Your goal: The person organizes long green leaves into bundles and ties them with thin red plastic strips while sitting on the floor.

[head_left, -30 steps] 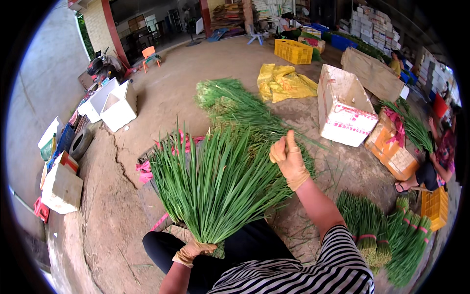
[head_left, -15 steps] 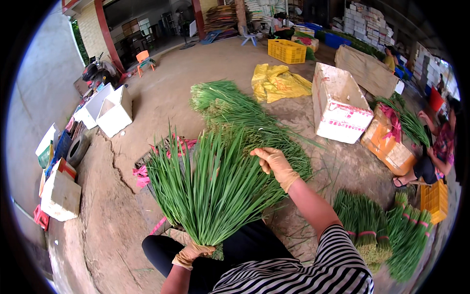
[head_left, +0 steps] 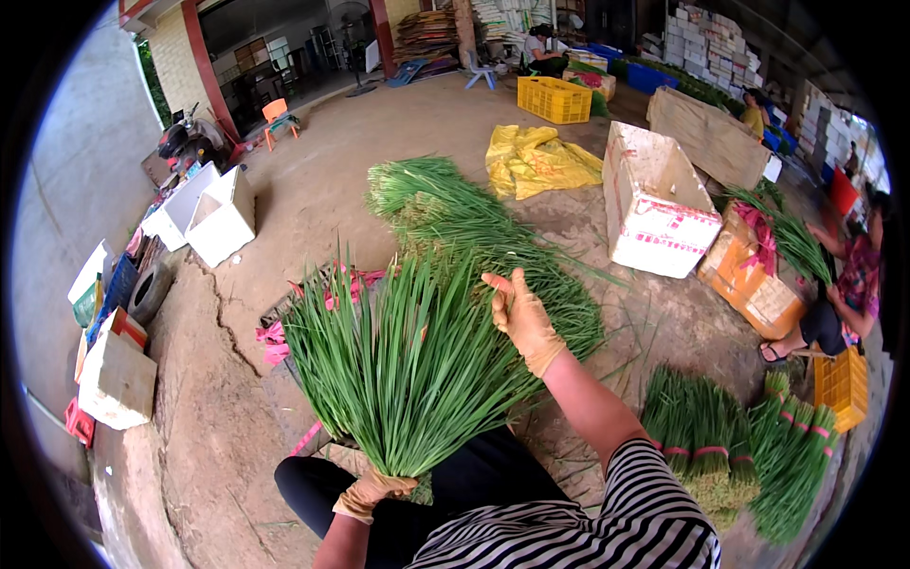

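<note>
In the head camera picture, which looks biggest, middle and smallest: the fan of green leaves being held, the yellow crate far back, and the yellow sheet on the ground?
1. The fan of green leaves, held at its base by the left hand, looks far the biggest, though it is nearest the camera.
2. The yellow sheet.
3. The yellow crate, though it is farthest, so its true size is unsure.

A big bunch of long green leaves (head_left: 408,370) stands upright over the lap, pinched together at the bottom and spread wide like a fan on top.
</note>
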